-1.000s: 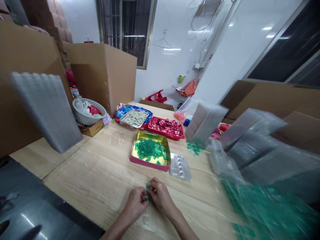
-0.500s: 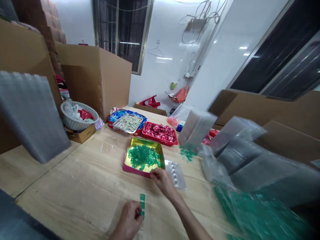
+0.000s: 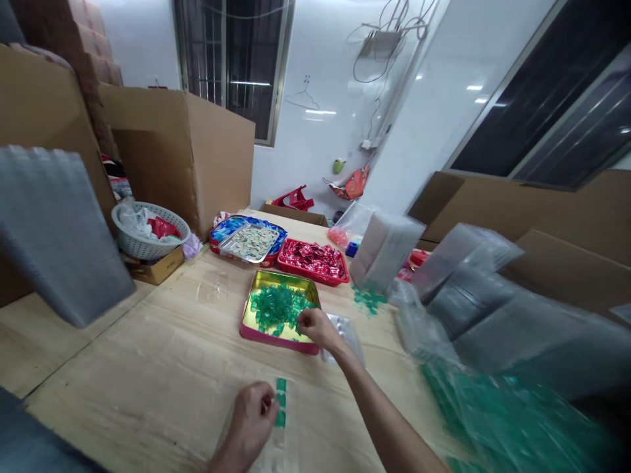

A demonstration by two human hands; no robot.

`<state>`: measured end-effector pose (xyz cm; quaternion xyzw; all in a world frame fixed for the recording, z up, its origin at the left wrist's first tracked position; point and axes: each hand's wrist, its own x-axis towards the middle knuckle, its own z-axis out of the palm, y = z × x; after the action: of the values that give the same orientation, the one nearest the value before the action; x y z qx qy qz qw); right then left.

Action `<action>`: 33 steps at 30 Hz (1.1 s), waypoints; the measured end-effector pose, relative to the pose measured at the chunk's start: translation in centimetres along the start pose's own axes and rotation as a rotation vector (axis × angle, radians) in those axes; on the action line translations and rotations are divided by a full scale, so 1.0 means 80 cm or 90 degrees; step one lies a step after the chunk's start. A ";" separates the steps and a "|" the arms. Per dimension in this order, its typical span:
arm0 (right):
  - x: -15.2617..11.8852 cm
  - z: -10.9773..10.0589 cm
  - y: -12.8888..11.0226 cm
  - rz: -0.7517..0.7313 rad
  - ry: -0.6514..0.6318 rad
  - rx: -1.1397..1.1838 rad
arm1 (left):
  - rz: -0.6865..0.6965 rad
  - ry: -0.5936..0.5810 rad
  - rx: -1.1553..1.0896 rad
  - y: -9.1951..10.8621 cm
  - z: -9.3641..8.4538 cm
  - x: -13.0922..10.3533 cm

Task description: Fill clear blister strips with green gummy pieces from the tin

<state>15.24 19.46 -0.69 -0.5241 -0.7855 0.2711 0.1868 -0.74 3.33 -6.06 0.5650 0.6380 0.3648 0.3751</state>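
A rectangular tin (image 3: 280,339) with a gold inside holds a heap of small green pieces (image 3: 276,303). Over its right front part is my right hand (image 3: 316,327), fingers pinched together; what they hold is too small to make out. Nearer to me, a clear plastic strip (image 3: 279,443) lies on the table with several green pieces (image 3: 280,402) in a line. Beside them on the left, my left hand (image 3: 256,410) has its fingers curled, thumb near forefinger; whatever is between them is hidden. A clear blister tray (image 3: 351,332) lies right of the tin, partly behind my right wrist.
Behind the tin stand a red basket of red packets (image 3: 340,281) and a metal tray of pale pieces (image 3: 251,243). Stacked clear trays (image 3: 387,253) and green bags (image 3: 517,420) are on the right. A white colander (image 3: 142,246) and clear sheets (image 3: 64,230) stand on the left.
My right hand has moved up from the tin's front rim to over its inside. My left hand has shifted slightly left, away from the green pieces, uncovering more of them.
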 end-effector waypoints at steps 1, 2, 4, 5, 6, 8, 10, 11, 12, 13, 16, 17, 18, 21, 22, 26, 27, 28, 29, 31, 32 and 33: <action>-0.013 -0.002 -0.006 -0.006 -0.015 0.062 | 0.011 0.027 -0.031 0.007 -0.004 0.002; -0.027 -0.001 -0.012 -0.010 -0.037 0.153 | 0.013 0.049 -0.079 0.014 -0.008 0.005; -0.060 0.008 -0.024 -0.014 -0.087 0.384 | -0.012 0.063 -0.228 0.029 -0.012 0.007; -0.077 0.015 -0.029 -0.012 -0.108 0.496 | -0.031 0.050 -0.317 0.035 -0.013 0.007; -0.093 0.024 -0.034 -0.007 -0.121 0.584 | -0.049 0.030 -0.401 0.040 -0.013 0.005; -0.121 0.043 -0.040 0.010 -0.118 0.673 | -0.068 -0.006 -0.522 0.048 -0.012 -0.002; -0.142 0.059 -0.044 0.031 -0.100 0.720 | -0.081 -0.020 -0.569 0.050 -0.010 -0.012; -0.150 0.065 -0.045 0.039 -0.090 0.738 | -0.091 -0.021 -0.575 0.049 -0.009 -0.018; -0.156 0.069 -0.045 0.045 -0.083 0.753 | -0.100 -0.022 -0.575 0.049 -0.008 -0.023; -0.162 0.072 -0.045 0.051 -0.079 0.769 | -0.105 -0.026 -0.573 0.047 -0.008 -0.027; -0.174 0.076 -0.044 0.076 -0.092 0.826 | -0.099 -0.049 -0.557 0.044 -0.010 -0.035; -0.177 0.076 -0.045 0.085 -0.101 0.842 | -0.094 -0.060 -0.551 0.043 -0.010 -0.037; -0.180 0.077 -0.045 0.094 -0.110 0.855 | -0.089 -0.073 -0.548 0.042 -0.011 -0.038; -0.186 0.078 -0.048 0.108 -0.136 0.871 | -0.079 -0.123 -0.556 0.040 -0.012 -0.041; -0.188 0.078 -0.049 0.107 -0.145 0.875 | -0.078 -0.142 -0.561 0.039 -0.013 -0.042; -0.192 0.077 -0.051 0.079 -0.158 0.889 | -0.098 -0.200 -0.588 0.038 -0.018 -0.045; -0.192 0.077 -0.050 0.074 -0.152 0.886 | -0.107 -0.210 -0.590 0.038 -0.020 -0.046; -0.193 0.077 -0.049 0.069 -0.144 0.879 | -0.115 -0.216 -0.589 0.039 -0.021 -0.047; -0.193 0.077 -0.048 0.063 -0.136 0.870 | -0.121 -0.216 -0.585 0.040 -0.022 -0.047; -0.193 0.078 -0.046 0.039 -0.122 0.845 | -0.135 -0.197 -0.577 0.042 -0.021 -0.047; -0.194 0.079 -0.045 0.023 -0.115 0.824 | -0.141 -0.182 -0.575 0.043 -0.020 -0.047; -0.194 0.081 -0.045 0.008 -0.106 0.800 | -0.148 -0.169 -0.576 0.043 -0.019 -0.047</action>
<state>14.78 2.56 -3.69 -0.2960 -0.4855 0.7211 0.3958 -0.24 -0.14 -2.10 0.3119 0.4211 0.4857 0.6997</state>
